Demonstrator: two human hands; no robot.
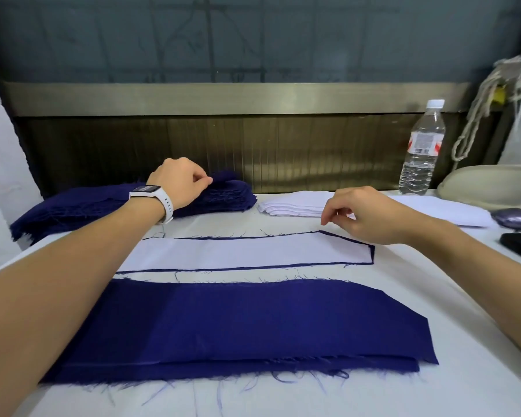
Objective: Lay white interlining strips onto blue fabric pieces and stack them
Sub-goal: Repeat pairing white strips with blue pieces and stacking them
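Already one strip (244, 251) is laid; much remains. Beyond it, left hand (181, 182) pinches the blue pile (82, 206); right hand (364, 215) hovers half-curled, empty.

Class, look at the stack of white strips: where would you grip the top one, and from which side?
Probably pinch the top layer of the white stack at its near edge, coming from the near side with the right hand: the layers' edges lie stepped there.
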